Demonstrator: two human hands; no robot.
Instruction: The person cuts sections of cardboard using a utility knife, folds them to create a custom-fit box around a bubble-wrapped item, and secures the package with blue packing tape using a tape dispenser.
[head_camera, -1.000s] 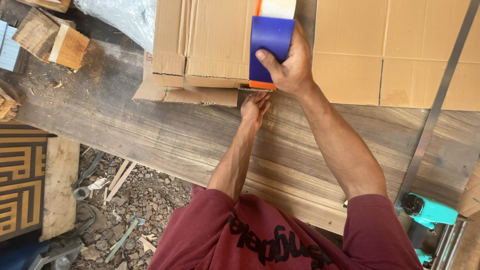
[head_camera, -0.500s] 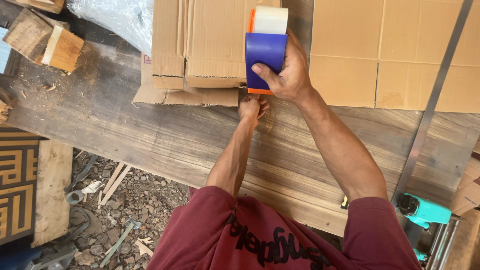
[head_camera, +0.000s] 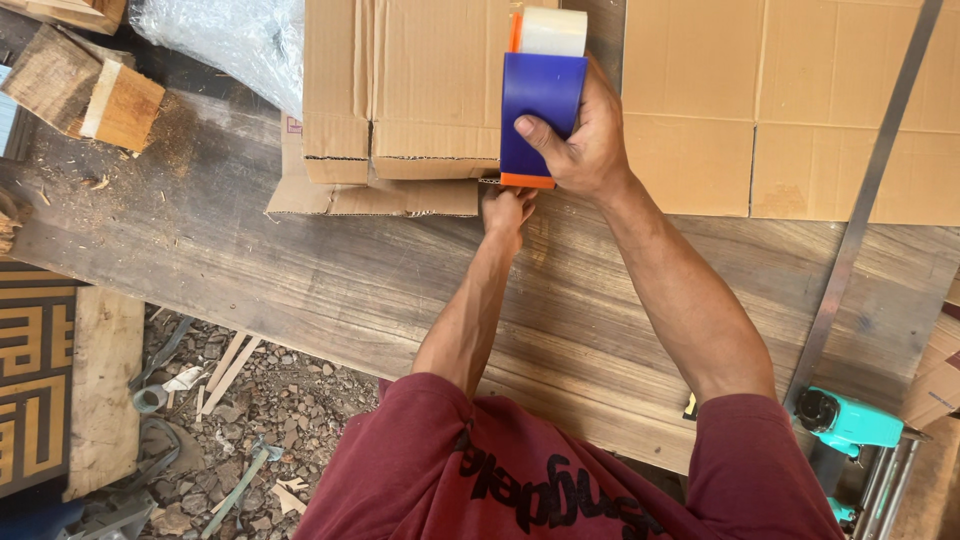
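Nearest the camera, at the bottom edge, a maroon shirt (head_camera: 540, 480) with dark lettering fills the lower middle, both bare forearms reaching up from it over a wooden bench (head_camera: 330, 290). Left of the bench the ground shows gravel (head_camera: 250, 410) strewn with offcuts and scraps, and a patterned panel (head_camera: 35, 380) in dark and gold lies at the far left. At the lower right a teal power tool (head_camera: 850, 420) sits at the bench edge, and a long metal strip (head_camera: 860, 210) runs up from it across the cardboard.

Farther up, the left hand (head_camera: 505, 212) rests with its fingers pressed at the near edge of the box (head_camera: 400, 100), just under the dispenser; whether it pinches anything cannot be told, since the fingertips are hidden. The right hand (head_camera: 585, 140) is wrapped firmly round a blue tape dispenser (head_camera: 540, 105), thumb across its face, holding it against the box's right side. An orange edge shows at the dispenser's bottom and a roll of pale tape (head_camera: 552, 30) sits at its top. The box lies on a flattened cardboard flap (head_camera: 370, 198).

Beyond, to the right, a wide cardboard sheet (head_camera: 800, 110) covers the bench. At the far left lie wood blocks (head_camera: 85, 85), and beside them crumpled clear plastic wrap (head_camera: 220, 35).
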